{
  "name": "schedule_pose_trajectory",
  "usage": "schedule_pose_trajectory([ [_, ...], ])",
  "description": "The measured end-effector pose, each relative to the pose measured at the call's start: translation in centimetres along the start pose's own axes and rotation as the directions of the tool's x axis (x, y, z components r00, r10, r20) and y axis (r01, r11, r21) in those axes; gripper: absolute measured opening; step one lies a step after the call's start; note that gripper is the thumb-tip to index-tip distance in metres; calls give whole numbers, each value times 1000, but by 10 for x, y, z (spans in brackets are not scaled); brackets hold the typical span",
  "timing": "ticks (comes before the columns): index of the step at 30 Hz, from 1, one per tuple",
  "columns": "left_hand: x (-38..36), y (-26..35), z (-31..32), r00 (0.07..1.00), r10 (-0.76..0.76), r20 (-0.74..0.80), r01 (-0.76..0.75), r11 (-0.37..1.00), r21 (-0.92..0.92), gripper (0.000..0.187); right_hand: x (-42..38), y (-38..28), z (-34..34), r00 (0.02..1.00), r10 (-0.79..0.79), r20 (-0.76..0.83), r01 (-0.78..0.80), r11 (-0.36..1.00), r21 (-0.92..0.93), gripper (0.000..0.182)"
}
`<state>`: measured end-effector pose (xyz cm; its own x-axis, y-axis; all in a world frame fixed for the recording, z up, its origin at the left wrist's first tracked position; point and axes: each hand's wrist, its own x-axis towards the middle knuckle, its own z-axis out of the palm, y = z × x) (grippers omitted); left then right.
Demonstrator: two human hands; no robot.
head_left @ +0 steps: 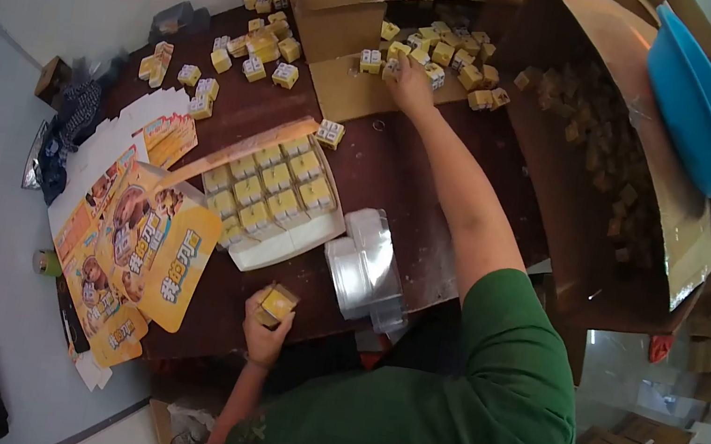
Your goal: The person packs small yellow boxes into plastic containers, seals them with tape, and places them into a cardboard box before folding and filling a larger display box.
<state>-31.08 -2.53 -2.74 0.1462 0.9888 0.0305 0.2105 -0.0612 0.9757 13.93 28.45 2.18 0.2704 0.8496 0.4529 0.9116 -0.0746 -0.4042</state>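
Note:
My left hand [263,337] is closed around a small yellow box [276,304] at the table's front edge. My right arm stretches to the back, where my right hand [412,89] has its fingers closed on one small yellow-and-white box [392,68] at the edge of a loose pile [443,52]. Between my hands stands an open carton [259,255] holding rows of small yellow boxes [276,178], its flap raised. Clear plastic trays [358,270] lie to the right of that carton.
Printed flat cartons [143,251] are stacked at the left. More small boxes [253,68] lie scattered at the back left. A big cardboard box [597,36] with many small boxes inside stands at the right, a blue basin [695,101] on its edge.

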Motion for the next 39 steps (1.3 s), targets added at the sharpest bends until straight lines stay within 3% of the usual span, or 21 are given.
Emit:
schedule_pose_trajectory([
  [3,9,16,6,1000,23,13,-24,994,111,61,13,14,35,997,14,70,-3,988,-153,61],
  [4,7,13,3,999,29,19,-31,989,141,61,16,17,39,992,58,113,-46,993,-108,60],
  [7,5,16,2,997,61,37,-68,974,214,61,-8,-1,16,996,66,-60,-64,997,42,51],
  [8,6,17,3,996,77,46,-86,969,234,61,-21,-13,8,985,139,-104,-126,984,125,50],
  [9,5,13,6,998,63,24,-67,981,183,62,-34,-24,-6,963,269,11,-255,896,363,49],
  [11,1,3,7,1000,22,-17,-21,996,87,63,-62,-38,-26,847,429,313,-513,504,695,49],
  [12,5,14,7,988,151,13,-150,967,207,64,-78,-11,2,859,359,366,-490,367,791,45],
  [14,7,18,4,996,76,56,-87,966,242,65,-100,-17,-30,764,288,577,-618,70,783,40],
  [15,5,13,7,999,46,15,-47,996,72,63,-108,-27,-53,713,229,663,-665,-82,743,38],
  [16,6,18,6,997,66,32,-69,994,82,63,-120,-31,-65,659,155,736,-700,-230,676,37],
  [18,8,19,5,990,131,44,-135,985,108,61,-146,-25,-65,838,142,527,-544,286,789,40],
  [19,8,19,4,991,123,46,-128,981,148,61,-155,-36,-75,902,77,424,-399,520,755,41],
  [20,8,20,4,992,115,44,-121,975,186,61,-167,-45,-91,948,9,319,-186,828,529,49],
  [23,8,19,8,999,36,33,-37,998,50,58,-206,-38,-83,958,-194,212,116,936,333,56],
  [24,8,19,8,993,115,39,-119,986,118,58,-212,-38,-83,964,-186,191,115,937,329,59],
  [26,7,14,10,996,90,18,-90,996,9,58,-217,-46,-95,979,-184,92,150,943,297,60],
  [28,8,16,10,996,88,24,-89,995,34,58,-217,-53,-103,987,-161,22,150,952,266,57],
  [31,14,11,12,993,85,87,-89,995,37,57,-214,-37,-83,972,-200,123,162,952,261,54],
  [38,26,20,9,965,163,207,-184,979,89,59,-194,-29,-72,966,-228,126,181,936,302,43],
  [39,26,19,8,964,155,215,-178,980,90,59,-189,-29,-73,957,-202,208,145,955,258,44],
])
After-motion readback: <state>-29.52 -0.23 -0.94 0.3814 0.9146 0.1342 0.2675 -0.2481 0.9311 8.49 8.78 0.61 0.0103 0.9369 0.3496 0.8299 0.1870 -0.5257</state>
